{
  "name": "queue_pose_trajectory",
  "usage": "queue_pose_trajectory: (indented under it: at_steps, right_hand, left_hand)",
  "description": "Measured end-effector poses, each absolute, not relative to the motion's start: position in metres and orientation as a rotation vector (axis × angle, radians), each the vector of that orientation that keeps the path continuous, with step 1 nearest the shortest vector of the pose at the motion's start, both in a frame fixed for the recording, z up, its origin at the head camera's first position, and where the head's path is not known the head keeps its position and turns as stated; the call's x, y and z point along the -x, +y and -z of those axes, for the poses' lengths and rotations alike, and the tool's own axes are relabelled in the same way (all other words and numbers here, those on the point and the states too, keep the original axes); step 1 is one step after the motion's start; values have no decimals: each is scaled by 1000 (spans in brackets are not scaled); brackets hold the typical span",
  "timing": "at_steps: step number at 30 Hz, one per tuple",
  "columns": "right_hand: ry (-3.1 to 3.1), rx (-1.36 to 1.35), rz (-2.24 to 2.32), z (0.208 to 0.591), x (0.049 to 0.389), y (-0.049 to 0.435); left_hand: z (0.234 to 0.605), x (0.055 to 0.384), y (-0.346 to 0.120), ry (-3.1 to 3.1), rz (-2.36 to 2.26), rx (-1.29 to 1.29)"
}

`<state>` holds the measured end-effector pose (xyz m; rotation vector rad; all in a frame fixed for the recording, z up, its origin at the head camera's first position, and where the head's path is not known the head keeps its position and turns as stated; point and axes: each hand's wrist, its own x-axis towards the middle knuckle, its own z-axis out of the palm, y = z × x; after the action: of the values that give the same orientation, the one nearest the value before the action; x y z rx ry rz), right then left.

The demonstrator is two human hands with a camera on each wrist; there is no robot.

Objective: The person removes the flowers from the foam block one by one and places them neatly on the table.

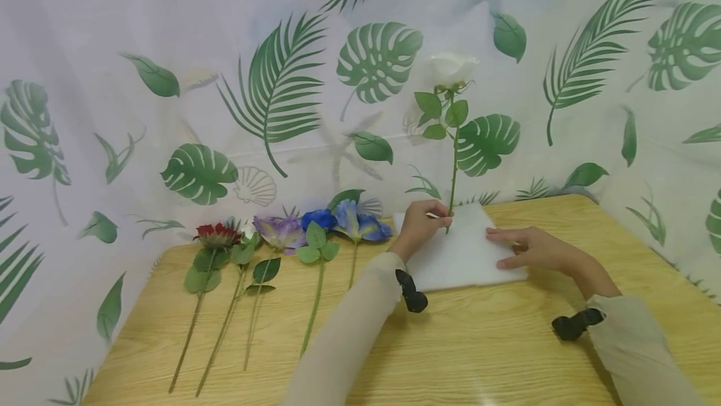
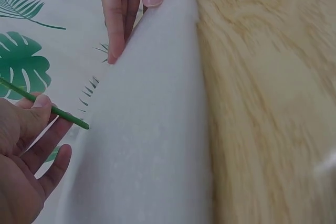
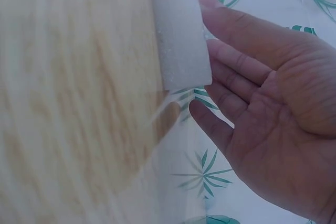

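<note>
A white artificial rose [image 1: 452, 69] stands upright over a white foam sheet [image 1: 462, 262]. My left hand [image 1: 421, 224] pinches its green stem [image 2: 65, 115] low down between thumb and fingers. In the left wrist view the stem's cut end sticks out just past the fingertips, close over the sheet. At the sheet's right side, my right hand [image 1: 532, 249] touches the edge with loosely extended fingers. The right wrist view shows this palm [image 3: 278, 124] turned toward the camera, its thumb and fingertips right at the foam's edge [image 3: 184, 51].
Several artificial flowers lie side by side on the wooden table [image 1: 479, 343], left of the sheet: a red one [image 1: 216, 236], a purple one [image 1: 280, 232] and blue ones, including a light blue bloom [image 1: 360, 223]. A leaf-print cloth [image 1: 304, 99] hangs behind the table.
</note>
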<state>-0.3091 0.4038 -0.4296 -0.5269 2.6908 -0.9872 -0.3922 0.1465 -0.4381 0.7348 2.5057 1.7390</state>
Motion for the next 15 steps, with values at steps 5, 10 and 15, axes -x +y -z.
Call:
queue_pose_trajectory:
  at_steps: [5,10,15]
  right_hand:
    - [2676,512,996,430,309,404]
    - [2691,530,972,429,308,403]
    - [2705,531,959,428,307,403]
  left_hand:
    - [437,390,138,2512,-1693,-762]
    - [429,386,129,2559,-1610,-798]
    - [424,384,119,2578,-1539,-835]
